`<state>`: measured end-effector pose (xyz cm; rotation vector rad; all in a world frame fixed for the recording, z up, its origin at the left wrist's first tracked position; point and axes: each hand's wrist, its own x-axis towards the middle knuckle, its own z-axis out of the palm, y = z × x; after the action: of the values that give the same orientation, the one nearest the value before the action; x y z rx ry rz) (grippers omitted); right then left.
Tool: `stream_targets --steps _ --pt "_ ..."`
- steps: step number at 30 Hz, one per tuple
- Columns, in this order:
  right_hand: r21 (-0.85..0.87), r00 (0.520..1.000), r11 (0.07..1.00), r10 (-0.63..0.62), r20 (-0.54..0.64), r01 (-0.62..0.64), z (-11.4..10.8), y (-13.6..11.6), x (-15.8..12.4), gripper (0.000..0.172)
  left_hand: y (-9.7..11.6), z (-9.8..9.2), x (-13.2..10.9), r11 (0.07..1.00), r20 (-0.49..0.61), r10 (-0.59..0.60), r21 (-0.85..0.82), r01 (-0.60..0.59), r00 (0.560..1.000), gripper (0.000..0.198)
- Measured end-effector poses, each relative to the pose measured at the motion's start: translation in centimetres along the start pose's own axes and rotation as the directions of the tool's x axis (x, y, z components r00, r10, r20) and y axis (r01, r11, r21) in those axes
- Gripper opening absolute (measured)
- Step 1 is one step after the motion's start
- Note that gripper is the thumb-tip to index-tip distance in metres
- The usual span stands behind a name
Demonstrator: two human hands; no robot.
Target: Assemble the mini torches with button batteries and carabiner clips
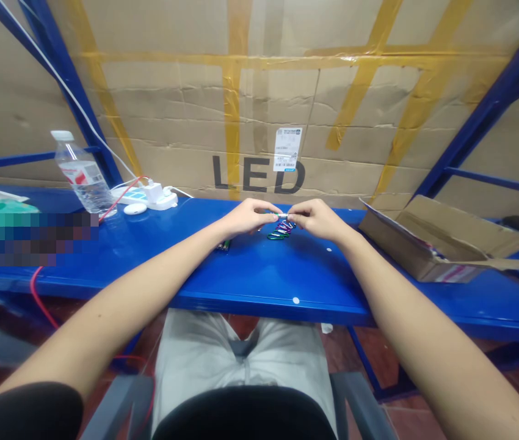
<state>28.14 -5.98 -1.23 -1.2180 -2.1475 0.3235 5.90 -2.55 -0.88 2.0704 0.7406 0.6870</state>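
Note:
My left hand (pixel 251 217) and my right hand (pixel 313 217) meet above the blue table, thumbs and fingertips pinched. Between them they hold a small slim green-and-silver piece (pixel 283 216) by its two ends, level; its exact kind is too small to make out. Just below lies a row of shiny metallic loops (pixel 281 230) in purple, green and silver, shaped like carabiners. Beside my left forearm, a few small dark green and silver pieces (pixel 224 245) rest on the table, partly hidden by the arm.
An open cardboard box (pixel 424 250) stands on the right of the blue table (pixel 259 275). On the left are a water bottle (pixel 86 177), a white power strip (pixel 164 200), a round white object (pixel 135 209) and a green packet (pixel 3 214). Large taped cardboard (pixel 186 116) walls the back.

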Motion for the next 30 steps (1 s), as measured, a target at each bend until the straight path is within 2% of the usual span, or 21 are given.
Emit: stream_targets --steps 5,8,10,15,19,25,30 --pt "0.025 0.999 0.999 -0.028 -0.042 0.029 0.3 -0.3 0.0 0.027 0.5 1.2 0.1 0.942 -0.024 -0.108 -0.321 0.095 0.994 0.010" --pt "0.042 0.997 0.998 -0.034 -0.066 0.037 0.5 -0.5 0.0 0.026 1.0 1.7 0.1 0.868 -0.013 -0.179 -0.474 0.151 0.984 0.019" --pt "0.038 0.997 0.998 -0.044 -0.066 0.046 0.6 -0.7 0.0 0.026 1.2 1.8 0.0 0.844 0.003 -0.196 -0.508 0.171 0.981 0.028" --pt "0.026 0.998 0.998 -0.049 -0.039 0.050 0.7 -1.1 -0.2 0.027 0.9 1.9 -0.1 0.859 0.024 -0.242 -0.460 0.225 0.970 0.044" --pt "0.074 0.999 0.996 -0.041 -0.034 0.043 0.9 -1.7 -0.3 0.026 0.6 2.0 0.1 0.871 0.029 -0.252 -0.429 0.240 0.967 0.047" --pt "0.115 1.000 0.993 -0.013 -0.029 0.016 0.9 -2.1 -0.4 0.029 0.6 2.2 0.2 0.924 -0.025 -0.176 -0.349 0.156 0.984 0.047" --pt "0.257 0.999 0.965 0.039 0.028 -0.045 0.6 -2.0 -0.4 0.028 0.1 2.4 0.2 0.983 -0.056 -0.055 -0.178 0.044 0.997 0.049"
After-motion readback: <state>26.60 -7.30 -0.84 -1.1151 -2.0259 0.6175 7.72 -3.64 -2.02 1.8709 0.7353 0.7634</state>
